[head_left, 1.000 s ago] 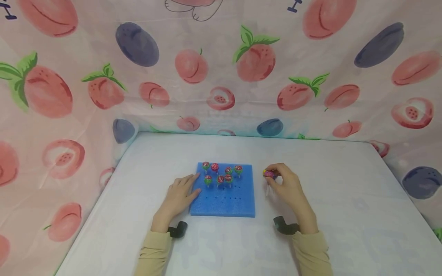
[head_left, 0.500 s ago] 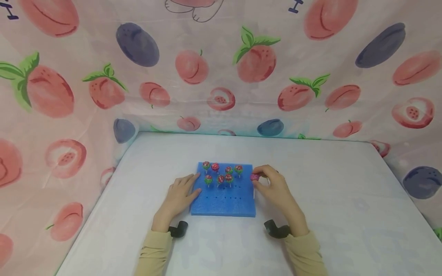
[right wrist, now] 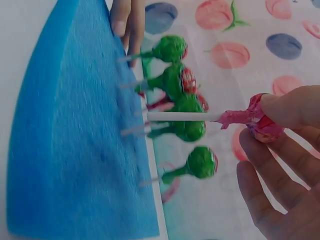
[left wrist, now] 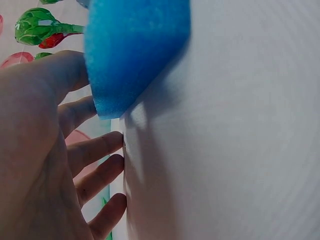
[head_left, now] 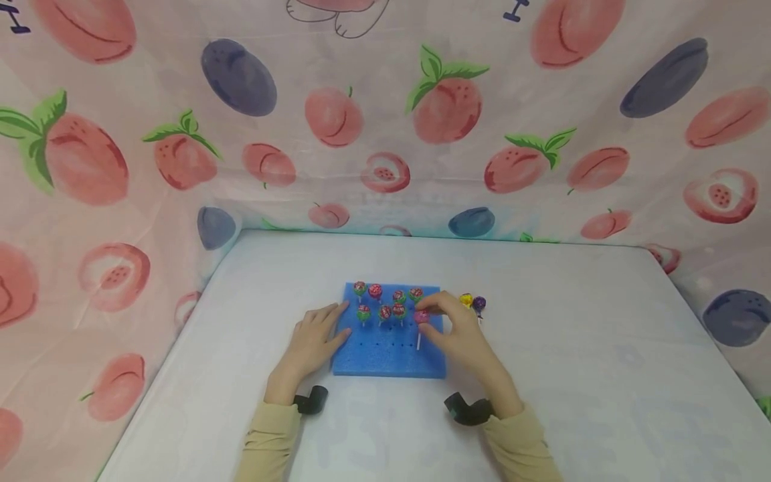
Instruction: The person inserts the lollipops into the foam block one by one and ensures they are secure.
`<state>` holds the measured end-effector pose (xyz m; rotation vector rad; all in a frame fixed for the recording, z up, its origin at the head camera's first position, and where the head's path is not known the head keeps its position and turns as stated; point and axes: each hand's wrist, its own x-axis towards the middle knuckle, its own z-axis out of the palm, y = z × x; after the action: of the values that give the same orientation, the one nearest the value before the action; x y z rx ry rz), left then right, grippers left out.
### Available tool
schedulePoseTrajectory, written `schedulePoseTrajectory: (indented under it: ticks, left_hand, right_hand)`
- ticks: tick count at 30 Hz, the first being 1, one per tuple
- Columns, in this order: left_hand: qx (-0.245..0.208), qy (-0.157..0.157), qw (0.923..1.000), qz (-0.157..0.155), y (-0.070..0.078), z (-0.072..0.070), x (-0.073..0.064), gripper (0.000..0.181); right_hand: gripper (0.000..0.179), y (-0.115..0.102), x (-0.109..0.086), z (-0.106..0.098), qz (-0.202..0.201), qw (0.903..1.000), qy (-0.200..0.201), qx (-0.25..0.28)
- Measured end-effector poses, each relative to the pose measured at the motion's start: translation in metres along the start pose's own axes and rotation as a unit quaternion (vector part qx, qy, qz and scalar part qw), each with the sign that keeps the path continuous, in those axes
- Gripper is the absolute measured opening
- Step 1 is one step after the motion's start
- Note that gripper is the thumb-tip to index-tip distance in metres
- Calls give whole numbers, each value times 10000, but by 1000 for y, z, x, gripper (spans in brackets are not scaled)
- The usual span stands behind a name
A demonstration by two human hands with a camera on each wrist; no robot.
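Note:
My right hand pinches a pink-wrapped lollipop by its head, thumb against fingers. Its white stick points down over the right side of a blue foam board; the right wrist view shows the stick's tip close to the foam, but I cannot tell whether it touches. Several lollipops with green and red wrappers stand in the board's two far rows. Small holes show in the nearer part. My left hand rests at the board's left edge, fingers extended, index finger and thumb touching the foam.
A yellow lollipop and a purple lollipop lie on the white table to the right of the board. A peach-print cloth hangs behind and at the sides. A black wrist mount sits on each forearm.
My right hand has moved left from beside the board to over its right side, carrying the pink lollipop. The yellow and purple lollipops now show clearly. My left hand has stayed put.

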<state>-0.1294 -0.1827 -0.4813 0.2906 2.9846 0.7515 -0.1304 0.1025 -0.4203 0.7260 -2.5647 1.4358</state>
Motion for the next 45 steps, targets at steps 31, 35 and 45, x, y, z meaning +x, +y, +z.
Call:
schedulePoseTrajectory:
  ticks: [31, 35, 45]
  left_hand:
    - [15, 78, 10000, 37, -1, 5, -2, 57]
    - [17, 79, 10000, 50, -1, 5, -1, 57]
    - [28, 80, 10000, 17, -2, 6, -1, 57]
  right_hand:
    - [22, -8, -1, 62, -1064, 9935, 17, 409]
    - [23, -7, 1, 71, -1379, 9896, 210, 337]
    - [25, -4, 3, 82, -1508, 9883, 228, 63]
